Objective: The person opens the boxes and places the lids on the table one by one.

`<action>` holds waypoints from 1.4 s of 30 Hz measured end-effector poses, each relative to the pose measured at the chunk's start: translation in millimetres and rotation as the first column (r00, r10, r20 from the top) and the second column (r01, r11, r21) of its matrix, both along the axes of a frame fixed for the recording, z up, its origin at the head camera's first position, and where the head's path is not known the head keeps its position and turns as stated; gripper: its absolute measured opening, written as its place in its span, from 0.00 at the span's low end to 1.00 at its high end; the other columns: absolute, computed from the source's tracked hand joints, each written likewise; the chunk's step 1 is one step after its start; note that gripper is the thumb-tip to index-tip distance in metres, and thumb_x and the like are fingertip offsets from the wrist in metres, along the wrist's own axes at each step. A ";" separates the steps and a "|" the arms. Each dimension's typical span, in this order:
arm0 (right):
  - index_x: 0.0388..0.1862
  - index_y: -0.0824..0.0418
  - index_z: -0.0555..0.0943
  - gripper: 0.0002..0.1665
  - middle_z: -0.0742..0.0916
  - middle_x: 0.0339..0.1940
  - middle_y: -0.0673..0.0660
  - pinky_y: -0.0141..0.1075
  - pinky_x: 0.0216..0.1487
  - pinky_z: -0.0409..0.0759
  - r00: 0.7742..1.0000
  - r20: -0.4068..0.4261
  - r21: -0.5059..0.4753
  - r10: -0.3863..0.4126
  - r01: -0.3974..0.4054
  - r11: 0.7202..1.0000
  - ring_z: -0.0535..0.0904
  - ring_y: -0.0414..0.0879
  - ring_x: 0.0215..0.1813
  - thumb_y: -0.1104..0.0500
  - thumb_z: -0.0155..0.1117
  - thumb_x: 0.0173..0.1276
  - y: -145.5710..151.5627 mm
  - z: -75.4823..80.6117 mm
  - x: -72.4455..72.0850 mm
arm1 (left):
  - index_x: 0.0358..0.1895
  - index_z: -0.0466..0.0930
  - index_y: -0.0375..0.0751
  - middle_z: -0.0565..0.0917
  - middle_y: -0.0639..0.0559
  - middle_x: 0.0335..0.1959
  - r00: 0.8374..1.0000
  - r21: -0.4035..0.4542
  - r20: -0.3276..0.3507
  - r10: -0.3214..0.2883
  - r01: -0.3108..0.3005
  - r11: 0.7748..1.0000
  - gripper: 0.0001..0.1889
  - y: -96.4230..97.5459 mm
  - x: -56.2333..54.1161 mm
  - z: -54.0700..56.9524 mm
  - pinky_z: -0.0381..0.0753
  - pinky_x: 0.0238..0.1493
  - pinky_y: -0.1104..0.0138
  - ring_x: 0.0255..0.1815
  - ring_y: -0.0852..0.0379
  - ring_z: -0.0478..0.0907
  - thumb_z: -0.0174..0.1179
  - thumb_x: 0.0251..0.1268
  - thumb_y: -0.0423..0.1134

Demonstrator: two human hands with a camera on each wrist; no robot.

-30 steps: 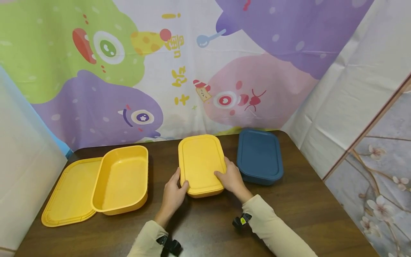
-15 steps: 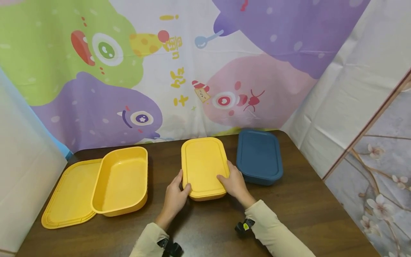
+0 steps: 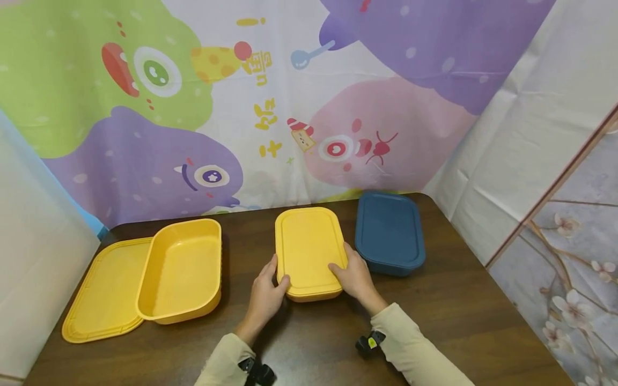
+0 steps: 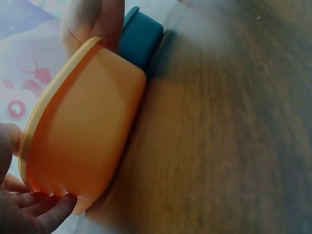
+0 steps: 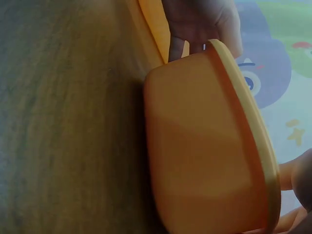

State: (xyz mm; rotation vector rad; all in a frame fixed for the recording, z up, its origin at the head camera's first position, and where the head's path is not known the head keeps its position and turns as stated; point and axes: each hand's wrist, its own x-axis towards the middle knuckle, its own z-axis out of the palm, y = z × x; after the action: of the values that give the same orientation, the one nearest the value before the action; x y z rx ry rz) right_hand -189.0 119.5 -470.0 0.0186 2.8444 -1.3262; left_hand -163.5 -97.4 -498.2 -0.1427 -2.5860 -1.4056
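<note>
Both hands hold a yellow lidded food container [image 3: 309,246] by its sides on the table. The left hand [image 3: 266,294] grips its near left corner, thumb over the lid's edge. In the left wrist view the left hand's fingers [image 4: 57,212] curl under the rim against the container's side wall [image 4: 92,122]. On the right long side, the right hand [image 3: 356,274] holds it with the thumb lying on the lid. The right wrist view shows the container [image 5: 204,141] with its lid rim level all round; the right hand [image 5: 297,190] is partly cut off there.
To the left stands an open yellow container [image 3: 193,312], overlapping a flat yellow lid [image 3: 108,292]. A blue lidded container [image 3: 388,230] stands close on the right, near the back edge. A cartoon-print cloth [image 3: 280,177] hangs behind the wooden table [image 3: 434,321].
The held yellow container has slid slightly to the right and a little toward the person, both hands moving with it. The open container, loose lid and blue container have stayed put.
</note>
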 end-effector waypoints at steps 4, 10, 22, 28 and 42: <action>0.75 0.70 0.56 0.43 0.68 0.72 0.72 0.56 0.70 0.66 1.000 -0.001 -0.013 0.008 -0.009 1.000 0.65 0.65 0.72 0.55 0.62 0.69 1.7 -5.4 3.5 | 0.71 0.60 0.28 0.69 0.32 0.69 1.000 -0.018 0.006 -0.007 0.007 1.000 0.33 0.9 1.9 -1.2 0.67 0.69 0.48 0.70 0.38 0.68 0.55 0.65 0.39; 0.76 0.69 0.55 0.43 0.67 0.73 0.71 0.56 0.71 0.64 0.999 -0.031 -0.029 0.015 -0.016 0.999 0.64 0.65 0.73 0.55 0.61 0.70 3.0 -9.9 4.9 | 0.73 0.59 0.31 0.68 0.34 0.70 1.000 -0.020 0.024 -0.006 0.007 1.000 0.33 0.7 1.7 -1.4 0.66 0.69 0.48 0.70 0.39 0.67 0.54 0.67 0.41; 0.76 0.70 0.56 0.43 0.66 0.74 0.69 0.55 0.71 0.65 0.997 -0.077 -0.082 0.019 -0.025 0.996 0.64 0.63 0.74 0.54 0.61 0.70 4.5 -13.8 7.0 | 0.74 0.57 0.32 0.66 0.35 0.72 0.999 0.009 0.037 -0.021 0.021 1.000 0.34 -1.9 2.1 -1.0 0.64 0.71 0.48 0.72 0.39 0.65 0.54 0.68 0.42; 0.74 0.69 0.59 0.42 0.79 0.61 0.69 0.48 0.54 0.81 0.999 -0.054 -0.140 -0.002 -0.005 0.990 0.81 0.58 0.56 0.56 0.64 0.68 10.8 -16.6 10.8 | 0.73 0.58 0.30 0.67 0.33 0.71 0.999 -0.007 0.046 -0.021 0.021 1.000 0.34 -0.8 2.0 -0.4 0.66 0.70 0.47 0.71 0.37 0.66 0.54 0.67 0.41; 0.76 0.63 0.59 0.51 0.79 0.64 0.62 0.34 0.49 0.82 0.993 0.060 -0.289 0.101 -0.080 0.954 0.81 0.52 0.58 0.50 0.73 0.59 30.8 -19.8 18.8 | 0.72 0.60 0.29 0.69 0.34 0.69 0.997 -0.054 0.070 0.022 -0.018 0.998 0.33 2.5 2.0 8.3 0.68 0.67 0.46 0.68 0.37 0.69 0.54 0.66 0.41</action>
State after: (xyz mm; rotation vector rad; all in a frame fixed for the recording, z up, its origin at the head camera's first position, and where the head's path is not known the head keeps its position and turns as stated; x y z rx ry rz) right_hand -170.2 150.3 -489.8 -0.0616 2.5330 -1.6637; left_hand -161.5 -94.9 -489.9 -0.0755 -2.6755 -1.3592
